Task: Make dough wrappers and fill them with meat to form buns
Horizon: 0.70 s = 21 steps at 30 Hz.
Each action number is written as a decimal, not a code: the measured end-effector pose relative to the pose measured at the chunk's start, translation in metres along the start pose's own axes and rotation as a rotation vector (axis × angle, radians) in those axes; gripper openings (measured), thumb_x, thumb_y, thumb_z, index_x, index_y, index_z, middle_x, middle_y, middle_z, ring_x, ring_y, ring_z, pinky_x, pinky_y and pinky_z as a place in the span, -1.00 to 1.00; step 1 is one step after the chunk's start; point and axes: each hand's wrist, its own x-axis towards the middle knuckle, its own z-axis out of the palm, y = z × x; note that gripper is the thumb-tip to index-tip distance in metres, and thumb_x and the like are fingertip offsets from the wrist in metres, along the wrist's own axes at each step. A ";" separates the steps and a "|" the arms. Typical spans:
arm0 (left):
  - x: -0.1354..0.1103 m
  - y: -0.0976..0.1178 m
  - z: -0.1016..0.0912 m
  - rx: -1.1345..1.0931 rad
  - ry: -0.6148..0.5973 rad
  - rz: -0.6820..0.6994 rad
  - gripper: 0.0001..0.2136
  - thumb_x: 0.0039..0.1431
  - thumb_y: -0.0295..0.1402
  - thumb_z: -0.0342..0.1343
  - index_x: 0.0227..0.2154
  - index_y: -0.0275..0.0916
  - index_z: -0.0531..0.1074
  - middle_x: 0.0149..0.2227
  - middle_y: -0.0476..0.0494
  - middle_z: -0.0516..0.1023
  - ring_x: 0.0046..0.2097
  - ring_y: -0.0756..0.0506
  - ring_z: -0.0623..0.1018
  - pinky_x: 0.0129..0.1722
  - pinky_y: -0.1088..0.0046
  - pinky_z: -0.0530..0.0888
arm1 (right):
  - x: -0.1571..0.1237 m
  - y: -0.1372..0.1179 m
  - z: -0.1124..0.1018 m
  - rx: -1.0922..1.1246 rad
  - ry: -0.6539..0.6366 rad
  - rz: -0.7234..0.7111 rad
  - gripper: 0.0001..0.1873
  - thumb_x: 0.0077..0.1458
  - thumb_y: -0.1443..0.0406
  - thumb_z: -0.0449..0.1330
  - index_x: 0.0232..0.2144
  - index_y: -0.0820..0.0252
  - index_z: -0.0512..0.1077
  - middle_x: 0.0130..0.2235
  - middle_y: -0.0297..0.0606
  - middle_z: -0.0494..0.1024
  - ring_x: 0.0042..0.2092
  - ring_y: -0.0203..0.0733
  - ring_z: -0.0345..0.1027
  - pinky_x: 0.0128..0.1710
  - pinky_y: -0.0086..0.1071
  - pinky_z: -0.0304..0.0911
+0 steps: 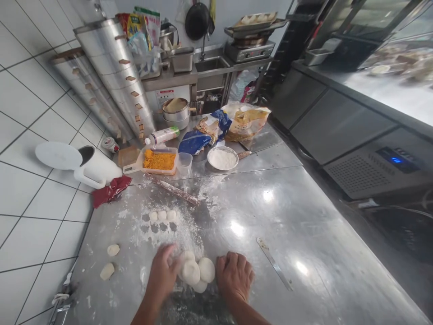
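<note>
Both my hands rest on a floured steel table [304, 234] at the near edge. My left hand [163, 273] curls its fingers against the left side of a small cluster of flattened dough pieces [198, 272]. My right hand [235, 274] lies knuckles up, fingers bent under, touching the cluster's right side. Three small dough balls [163, 215] sit in a row on the flour further back. Two more dough pieces [110, 261] lie to the left.
A floured rolling pin [172, 189] lies behind the balls, a metal scraper [274, 264] to my right. Further back stand a tub of orange filling [158, 160], a bowl of flour [222, 158], bags [233, 124], a white jug [91, 168] and stacked steamer trays [115, 76].
</note>
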 end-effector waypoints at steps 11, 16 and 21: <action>0.122 -0.046 -0.071 0.413 0.247 0.148 -0.70 0.21 -0.40 0.09 -0.01 -0.17 0.53 0.01 -0.25 0.57 0.10 -0.25 0.53 0.21 0.09 0.45 | 0.000 0.002 0.002 0.008 -0.007 0.003 -0.81 0.33 0.14 0.04 -0.20 0.09 0.37 -0.09 -0.13 0.44 0.01 0.14 0.23 0.04 -0.03 0.09; 0.057 -0.078 -0.053 0.459 0.096 0.231 -0.69 0.25 -0.30 0.13 0.03 -0.10 0.56 0.09 -0.19 0.58 0.18 -0.24 0.52 0.21 0.15 0.49 | 0.002 0.000 0.001 0.014 -0.013 0.018 -0.80 0.31 0.14 0.05 -0.19 0.10 0.38 -0.08 -0.12 0.44 0.00 0.14 0.24 0.05 -0.02 0.09; 0.028 -0.104 -0.047 0.482 0.053 0.241 -0.66 0.32 -0.30 0.03 0.10 -0.08 0.52 0.13 -0.20 0.56 0.20 -0.23 0.53 0.22 0.09 0.52 | 0.001 -0.001 0.001 0.002 -0.007 0.019 -0.82 0.31 0.16 0.06 -0.20 0.09 0.39 -0.09 -0.12 0.44 0.00 0.13 0.25 0.07 -0.03 0.09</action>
